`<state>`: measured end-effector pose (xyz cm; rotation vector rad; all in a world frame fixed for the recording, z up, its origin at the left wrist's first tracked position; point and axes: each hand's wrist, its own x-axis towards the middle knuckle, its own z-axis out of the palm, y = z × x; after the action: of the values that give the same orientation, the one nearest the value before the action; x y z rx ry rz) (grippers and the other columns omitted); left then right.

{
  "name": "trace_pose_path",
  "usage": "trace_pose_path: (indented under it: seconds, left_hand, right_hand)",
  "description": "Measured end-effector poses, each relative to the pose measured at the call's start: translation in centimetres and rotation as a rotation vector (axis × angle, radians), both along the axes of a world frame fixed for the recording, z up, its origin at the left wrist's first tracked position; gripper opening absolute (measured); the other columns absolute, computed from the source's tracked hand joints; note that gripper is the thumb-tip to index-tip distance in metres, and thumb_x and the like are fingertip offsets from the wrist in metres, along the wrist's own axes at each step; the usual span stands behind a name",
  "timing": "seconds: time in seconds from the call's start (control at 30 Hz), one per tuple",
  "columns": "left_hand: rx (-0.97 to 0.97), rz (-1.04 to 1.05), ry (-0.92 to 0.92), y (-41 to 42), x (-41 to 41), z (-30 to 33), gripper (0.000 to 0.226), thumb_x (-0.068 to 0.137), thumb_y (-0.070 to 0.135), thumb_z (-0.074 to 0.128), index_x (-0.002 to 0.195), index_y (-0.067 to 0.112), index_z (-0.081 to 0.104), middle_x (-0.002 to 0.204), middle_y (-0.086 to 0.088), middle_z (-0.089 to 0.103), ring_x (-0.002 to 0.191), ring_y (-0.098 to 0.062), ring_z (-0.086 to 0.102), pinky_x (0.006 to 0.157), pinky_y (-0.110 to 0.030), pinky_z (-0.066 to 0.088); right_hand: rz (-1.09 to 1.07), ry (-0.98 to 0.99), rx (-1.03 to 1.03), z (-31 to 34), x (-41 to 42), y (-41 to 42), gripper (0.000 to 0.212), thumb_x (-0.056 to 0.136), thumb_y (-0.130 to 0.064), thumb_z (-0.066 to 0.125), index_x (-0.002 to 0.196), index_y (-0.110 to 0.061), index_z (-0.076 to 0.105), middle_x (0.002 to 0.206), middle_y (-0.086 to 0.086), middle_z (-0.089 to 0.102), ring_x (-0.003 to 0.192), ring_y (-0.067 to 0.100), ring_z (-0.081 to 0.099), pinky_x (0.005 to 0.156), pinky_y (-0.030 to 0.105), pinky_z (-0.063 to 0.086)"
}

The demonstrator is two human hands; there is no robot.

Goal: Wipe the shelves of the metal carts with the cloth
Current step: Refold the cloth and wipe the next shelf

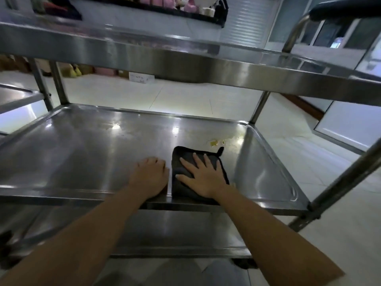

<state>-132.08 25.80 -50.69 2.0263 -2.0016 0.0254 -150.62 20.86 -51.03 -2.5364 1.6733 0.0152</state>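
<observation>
Middle shelf (pixel 103 145) of the stainless cart, person reaching in from the near edge. Right hand (pixel 203 178) lies flat on the black cloth (pixel 185 162), fingers straight and spread, palm pressing it to the metal. Left hand (pixel 151 176) rests just beside the cloth on its left, on bare shelf near the front lip, fingers bent down at the tips, holding nothing.

Key relation: a small yellowish spill (pixel 214 143) sits directly ahead of the right hand, just beyond the cloth's far edge and slightly to the right of the fingertips, near but apart from the cloth. The right hand is clearly the nearer one. The folded cloth's long axis runs front to back, in line with the forearm, so a straight push away from the body should carry it over the spill (my judgement).

Cloth: dark, folded to a thick rounded pad, stitched edge, small hanging loop (pixel 221 150) at its far right corner. Looks soft and absorbent.

Shelf left of the hands shows faint streaks; whether already wiped, cannot tell.
</observation>
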Motion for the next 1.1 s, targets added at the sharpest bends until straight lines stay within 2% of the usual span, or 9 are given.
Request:
trace_pose_path:
  seconds: [0.1,0.2,0.33,0.43,0.53,0.67,0.77,0.9,1.1]
  left_hand:
    - [-0.06,-0.004,0.007,-0.6,0.0,-1.3,0.043,0.091,0.049,0.036,0.111,0.021,0.06,0.119,-0.008,0.058,0.11,-0.029,0.052,0.095,-0.043,0.037]
    - [0.003,-0.012,-0.016,-0.9,0.3,-2.1,0.058,0.083,0.065,0.024,0.121,0.032,0.052,0.132,-0.009,0.052,0.122,-0.033,0.045,0.103,-0.05,0.031]
    - [0.059,0.017,-0.027,-1.0,-0.1,-1.6,0.068,0.08,0.071,0.017,0.135,0.039,0.041,0.147,-0.006,0.039,0.135,-0.029,0.033,0.109,-0.051,0.023]
    - [0.066,0.014,-0.043,-0.9,-0.2,-1.5,0.063,0.086,0.068,0.022,0.141,0.039,0.034,0.152,-0.004,0.032,0.14,-0.025,0.027,0.112,-0.048,0.018]
    - [0.061,0.018,-0.034,-0.6,-0.1,-1.3,0.065,0.086,0.067,0.023,0.143,0.038,0.033,0.153,-0.004,0.031,0.139,-0.025,0.029,0.113,-0.048,0.018]
    - [0.074,0.0,-0.042,-0.6,0.2,-1.4,0.072,0.085,0.074,0.014,0.146,0.039,0.029,0.154,-0.002,0.029,0.141,-0.023,0.027,0.113,-0.046,0.018]
    - [0.097,0.008,-0.033,-0.6,0.3,-1.5,0.08,0.077,0.077,0.012,0.146,0.04,0.028,0.156,-0.001,0.027,0.144,-0.022,0.021,0.114,-0.046,0.014]
    - [0.052,0.001,-0.042,-0.3,0.0,-1.2,0.086,0.072,0.079,0.008,0.142,0.038,0.037,0.151,0.0,0.034,0.14,-0.021,0.028,0.112,-0.046,0.019]
    - [0.033,-0.029,0.022,0.0,-0.1,-1.1,0.081,0.074,0.079,0.015,0.139,0.039,0.041,0.149,0.004,0.038,0.138,-0.019,0.028,0.113,-0.048,0.018]
  right_hand:
    - [-0.175,-0.034,-0.019,0.0,-6.0,-2.2,0.09,0.063,-0.092,0.0,0.144,-0.055,0.001,0.161,-0.006,-0.005,0.147,0.029,-0.008,0.111,0.06,-0.009]
    - [-0.38,-0.025,0.027,0.5,-11.0,-4.4,0.08,0.075,-0.087,0.01,0.146,-0.051,0.002,0.162,-0.001,-0.007,0.146,0.033,-0.01,0.109,0.064,-0.009]
    - [-0.493,-0.015,0.037,0.7,-8.8,-6.8,0.083,0.077,-0.086,0.011,0.149,-0.046,0.0,0.161,0.007,-0.01,0.144,0.042,-0.014,0.104,0.07,-0.012]
    - [-0.371,-0.036,0.014,0.7,-3.2,-8.1,0.087,0.075,-0.087,0.009,0.149,-0.042,-0.001,0.16,0.011,-0.011,0.142,0.045,-0.015,0.102,0.071,-0.014]
    - [-0.079,-0.016,0.003,0.4,1.9,-8.1,0.086,0.073,-0.088,0.007,0.148,-0.047,-0.002,0.161,0.005,-0.012,0.144,0.041,-0.015,0.104,0.068,-0.014]
    - [0.121,0.014,0.012,0.2,0.2,-9.6,0.081,0.072,-0.089,0.006,0.144,-0.054,-0.003,0.161,-0.006,-0.008,0.147,0.029,-0.011,0.111,0.058,-0.011]
    - [-0.046,0.003,-0.03,0.3,-6.5,-12.1,0.083,0.071,-0.09,0.006,0.145,-0.053,0.001,0.162,-0.005,-0.003,0.148,0.028,-0.006,0.112,0.059,-0.006]
    - [-0.316,0.04,-0.019,1.3,-15.3,-15.4,0.076,0.079,-0.084,0.014,0.147,-0.051,0.006,0.162,-0.001,0.001,0.148,0.03,-0.001,0.112,0.062,-0.002]
    - [-0.417,-0.014,0.051,2.2,-12.7,-19.7,0.075,0.082,-0.08,0.018,0.148,-0.048,0.006,0.162,0.002,-0.003,0.146,0.035,-0.008,0.108,0.066,-0.012]
